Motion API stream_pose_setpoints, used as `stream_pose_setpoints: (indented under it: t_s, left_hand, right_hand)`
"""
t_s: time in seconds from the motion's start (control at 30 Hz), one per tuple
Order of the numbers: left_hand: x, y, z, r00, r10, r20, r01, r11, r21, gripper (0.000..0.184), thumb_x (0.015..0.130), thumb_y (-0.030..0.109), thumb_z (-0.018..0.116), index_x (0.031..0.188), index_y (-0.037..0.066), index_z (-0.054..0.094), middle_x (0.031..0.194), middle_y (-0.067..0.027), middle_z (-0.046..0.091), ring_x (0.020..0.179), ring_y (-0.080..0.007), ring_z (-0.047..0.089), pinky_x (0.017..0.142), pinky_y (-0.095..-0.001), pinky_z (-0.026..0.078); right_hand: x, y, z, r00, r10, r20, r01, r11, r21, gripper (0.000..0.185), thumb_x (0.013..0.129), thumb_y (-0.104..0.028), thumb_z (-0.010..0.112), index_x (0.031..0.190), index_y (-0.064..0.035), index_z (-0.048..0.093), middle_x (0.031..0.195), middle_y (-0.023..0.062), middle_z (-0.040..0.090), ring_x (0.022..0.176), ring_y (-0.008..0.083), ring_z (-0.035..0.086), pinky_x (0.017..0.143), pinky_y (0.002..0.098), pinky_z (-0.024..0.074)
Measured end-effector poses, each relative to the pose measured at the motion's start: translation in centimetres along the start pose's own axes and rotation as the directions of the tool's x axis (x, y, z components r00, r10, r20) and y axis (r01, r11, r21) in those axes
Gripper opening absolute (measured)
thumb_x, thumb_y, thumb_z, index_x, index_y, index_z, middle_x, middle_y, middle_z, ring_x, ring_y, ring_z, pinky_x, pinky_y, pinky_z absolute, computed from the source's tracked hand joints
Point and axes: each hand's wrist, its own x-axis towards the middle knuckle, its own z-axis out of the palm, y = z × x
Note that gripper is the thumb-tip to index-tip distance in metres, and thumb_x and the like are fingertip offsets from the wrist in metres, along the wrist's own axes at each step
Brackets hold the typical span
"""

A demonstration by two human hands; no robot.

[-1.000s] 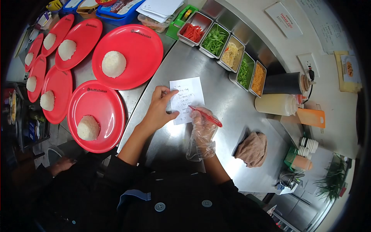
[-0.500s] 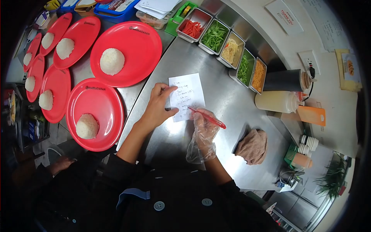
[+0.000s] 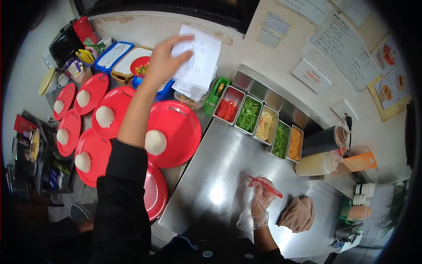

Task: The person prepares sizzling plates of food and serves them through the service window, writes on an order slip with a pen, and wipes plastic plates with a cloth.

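My bare left hand (image 3: 169,61) is stretched out to the back, its thumb and fingers on a handwritten sheet of paper (image 3: 198,55). The sheet lies over other white papers (image 3: 193,90) at the back of the counter; any fingertips beneath it are hidden. In a clear plastic glove, my right hand (image 3: 260,200) is closed around a red pen (image 3: 269,187), low over the steel counter (image 3: 211,163). A crumpled brown cloth (image 3: 298,214) lies just right of that hand.
Several red plates (image 3: 182,145) with rice mounds (image 3: 156,142) stand to the left. Metal containers (image 3: 228,103) of cut vegetables and toppings line the back of the counter. Squeeze bottles (image 3: 316,162) lie at the right, near an orange-handled item (image 3: 360,162). Stacked cups (image 3: 365,189) are farther right.
My left hand has carried the written sheet from the counter up to the papers at the back. My right hand still holds the pen above the counter. The view has tilted upward.
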Motion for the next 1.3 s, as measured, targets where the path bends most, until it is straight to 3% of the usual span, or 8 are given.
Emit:
stream_pose_setpoints:
  t_s: [0.27,0.43,0.77,0.87,1.0,1.1,1.2,1.3]
  left_hand:
    - [0.7,-17.7,7.8,0.781,-0.332,0.528,0.211,0.938,0.277,0.057,0.058,0.025,0.081,0.108,0.006,0.061,0.104,-0.0189,0.060,0.101,-0.0295,0.056,0.091,-0.0339,0.040]
    - [-2.3,-15.5,7.5,0.929,-0.281,0.242,0.201,0.930,0.308,0.065,0.062,0.022,0.079,0.120,0.010,0.053,0.121,-0.0186,0.046,0.109,-0.0309,0.049,0.091,-0.0360,0.041]
    - [-8.8,-0.5,-2.8,0.955,-0.245,0.166,0.210,0.957,0.201,0.054,0.070,0.010,0.071,0.120,0.011,0.051,0.126,-0.0113,0.038,0.107,-0.0244,0.047,0.082,-0.0326,0.047]
    - [-11.4,2.6,-4.4,0.958,-0.240,0.156,0.215,0.963,0.159,0.052,0.071,0.009,0.070,0.119,0.011,0.052,0.127,-0.0098,0.038,0.106,-0.0230,0.047,0.082,-0.0327,0.046]
    - [-14.1,8.2,-2.0,0.936,-0.247,0.252,0.243,0.969,0.049,0.047,0.074,0.009,0.067,0.118,0.009,0.052,0.124,-0.0088,0.042,0.107,-0.0214,0.047,0.081,-0.0326,0.044]
    - [-16.0,13.0,2.8,0.905,-0.188,0.382,0.234,0.969,-0.077,0.046,0.074,0.007,0.066,0.118,0.009,0.053,0.123,-0.0075,0.042,0.104,-0.0198,0.048,0.080,-0.0316,0.044]
    - [-18.4,18.5,9.0,0.842,-0.104,0.529,0.234,0.955,-0.184,0.045,0.073,0.002,0.065,0.116,0.010,0.053,0.121,-0.0060,0.043,0.097,-0.0184,0.048,0.077,-0.0294,0.044]
    - [-21.4,24.4,14.6,0.772,-0.001,0.636,0.210,0.944,-0.254,0.044,0.073,-0.001,0.064,0.115,0.009,0.054,0.120,-0.0057,0.043,0.096,-0.0169,0.048,0.074,-0.0273,0.045]
  right_hand:
    - [7.1,-1.3,4.7,0.961,-0.189,0.200,0.253,0.895,-0.368,0.017,0.085,-0.011,0.059,0.097,-0.0006,0.053,0.086,0.0074,0.055,0.071,0.0117,0.054,0.064,0.0254,0.0467]
    - [17.7,-3.5,16.1,0.934,0.048,0.355,-0.025,0.997,-0.068,0.015,0.088,-0.012,0.050,0.099,-0.0011,0.051,0.080,0.0038,0.055,0.070,0.0105,0.054,0.059,0.0221,0.0448]
    - [23.7,-1.8,21.8,0.751,0.116,0.650,0.658,-0.049,-0.751,0.016,0.077,-0.016,0.056,0.083,-0.0047,0.066,0.084,0.0174,0.062,0.077,0.0310,0.060,0.078,0.0458,0.0442]
    - [18.0,-1.9,13.8,0.889,-0.342,0.305,0.458,0.661,-0.595,0.022,0.079,-0.021,0.052,0.083,-0.0023,0.062,0.077,0.0205,0.058,0.072,0.0336,0.058,0.065,0.0404,0.0461]
    - [7.8,-8.1,-4.8,0.986,0.081,0.148,0.104,0.400,-0.910,0.031,0.079,-0.025,0.054,0.102,-0.0035,0.057,0.094,0.0243,0.058,0.086,0.0366,0.056,0.078,0.0461,0.0439]
    - [1.7,-7.6,-17.4,0.878,-0.478,-0.003,-0.015,-0.020,-1.000,0.030,0.071,-0.028,0.065,0.091,-0.0075,0.060,0.082,0.0124,0.059,0.075,0.0307,0.057,0.071,0.0381,0.0465]
    - [-3.7,-12.6,-23.3,0.950,0.222,-0.218,-0.306,0.534,-0.789,0.045,0.068,-0.029,0.070,0.107,-0.0110,0.056,0.104,0.0157,0.056,0.097,0.0316,0.053,0.078,0.0437,0.0455]
    - [-5.7,-9.2,-29.5,0.971,0.128,-0.202,-0.230,0.736,-0.637,0.050,0.063,-0.024,0.075,0.108,-0.0116,0.055,0.106,0.0168,0.052,0.098,0.0335,0.052,0.079,0.0433,0.0458]
